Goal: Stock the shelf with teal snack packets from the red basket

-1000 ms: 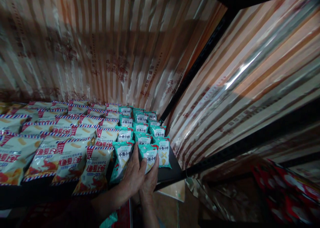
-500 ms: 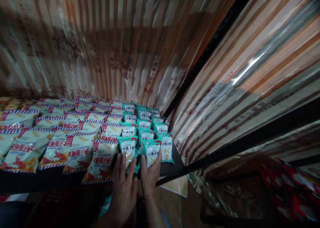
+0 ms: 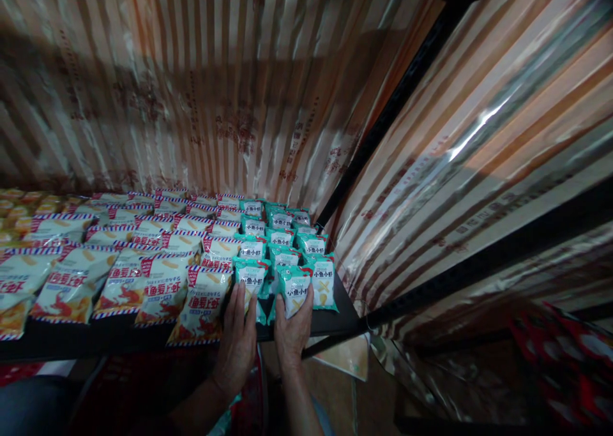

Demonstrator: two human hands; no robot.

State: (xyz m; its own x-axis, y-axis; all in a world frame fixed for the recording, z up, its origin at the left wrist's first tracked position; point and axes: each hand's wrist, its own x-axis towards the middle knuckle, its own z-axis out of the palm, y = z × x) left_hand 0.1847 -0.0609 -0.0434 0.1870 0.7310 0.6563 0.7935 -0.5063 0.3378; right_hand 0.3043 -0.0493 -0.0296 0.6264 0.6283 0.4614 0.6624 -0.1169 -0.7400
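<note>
The two bare hands come in over the front edge of a black shelf point(image 3: 340, 318), close to its right front corner. The right hand point(image 3: 293, 334) is closed on a small teal-and-white plastic snack bag point(image 3: 295, 289), thumb on one side and fingers on the other; the bag stands tilted back at the front edge. Beside it, the left hand point(image 3: 238, 340) is unclenched, its outstretched fingers against another teal-and-white plastic bag point(image 3: 252, 273); whether they press on it, I cannot tell.

Left along the front edge stand larger white plastic bags with red lettering and red-and-blue striped borders point(image 3: 205, 295), the closest just beside the left hand. Behind, more bags of both kinds run in rows toward the back edge, the teal ones nearer the right edge. A black metal post point(image 3: 371, 139) rises from the right back corner, before brown-and-cream striped sheeting point(image 3: 230, 104).
</note>
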